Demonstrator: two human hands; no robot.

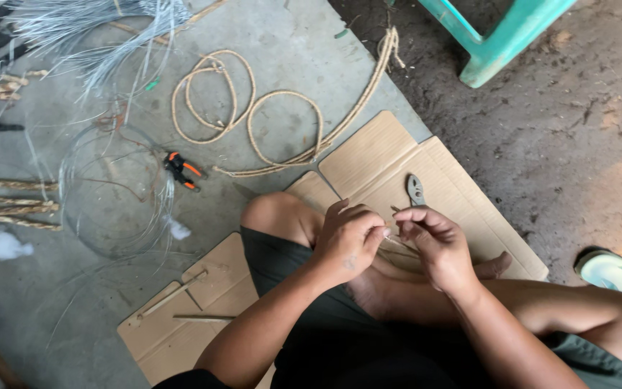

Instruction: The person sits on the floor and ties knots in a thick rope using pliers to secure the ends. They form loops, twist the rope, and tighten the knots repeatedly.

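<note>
Both the left hand (pixel 347 241) and right hand (pixel 437 241) pinch a thin pale strand (pixel 397 243), seemingly light and pliable, best gripped near its end.

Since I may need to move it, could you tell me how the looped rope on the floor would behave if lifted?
The braided rope lies in loose curves, so it is probably floppy and would sag. It looks thin and fibrous, so likely light and not slippery.

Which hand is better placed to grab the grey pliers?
Right hand, probably: the pliers lie on the cardboard just above its knuckles. Left hand sits farther off.
</note>
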